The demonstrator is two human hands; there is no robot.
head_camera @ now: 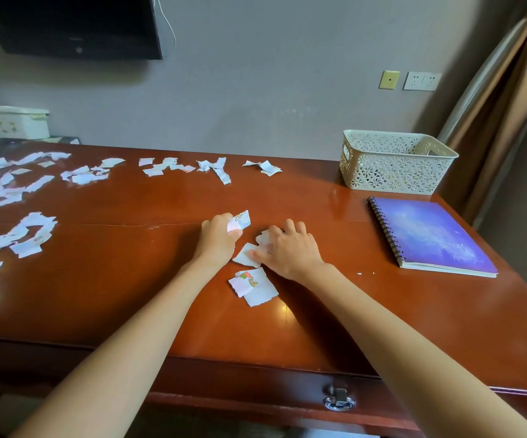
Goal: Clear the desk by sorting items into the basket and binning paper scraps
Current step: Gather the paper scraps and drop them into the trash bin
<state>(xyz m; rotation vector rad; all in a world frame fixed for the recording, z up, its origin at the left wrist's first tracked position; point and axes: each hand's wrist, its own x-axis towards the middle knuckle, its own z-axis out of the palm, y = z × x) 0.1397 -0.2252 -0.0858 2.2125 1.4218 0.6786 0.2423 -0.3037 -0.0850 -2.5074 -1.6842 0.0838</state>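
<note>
My left hand (219, 238) grips a torn paper scrap (239, 220) just above the middle of the brown desk (129, 279). Beside it my right hand (287, 251) lies on the desk with its thumb pressing a white scrap (245, 255) and its fingers curled over another crumpled scrap (263, 238). Two overlapping scraps (254, 286), one with a cartoon print, lie nearer to me. Several more scraps (28, 184) are strewn over the desk's left and far side. A white lattice basket (395, 162) stands at the far right, with a purple spiral notebook (429, 238) lying in front of it.
A white lidded box (18, 121) stands at the far left by the wall. A black screen (72, 23) hangs on the wall above. A brown curtain (502, 105) falls behind the basket. A drawer handle (339, 399) sits under the desk's front edge.
</note>
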